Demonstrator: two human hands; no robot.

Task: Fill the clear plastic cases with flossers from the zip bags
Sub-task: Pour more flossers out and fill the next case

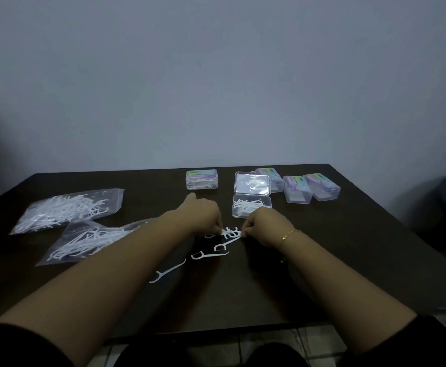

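Nearest, loose pieces: three white plastic flossers (187, 260) lie on the dark wooden table (348, 260).
Hands: left hand (202, 214) and right hand (265, 226), fingers curled, together pinch a small white flosser bundle (232, 232) low over the table.
Left side: two clear zip bags (68, 223) of flossers, overlapping.
Behind right hand: open clear plastic case (252, 206), partly filled, lid raised.
Far edge: closed labelled case (202, 179); three more clear cases (303, 188) grouped at right.
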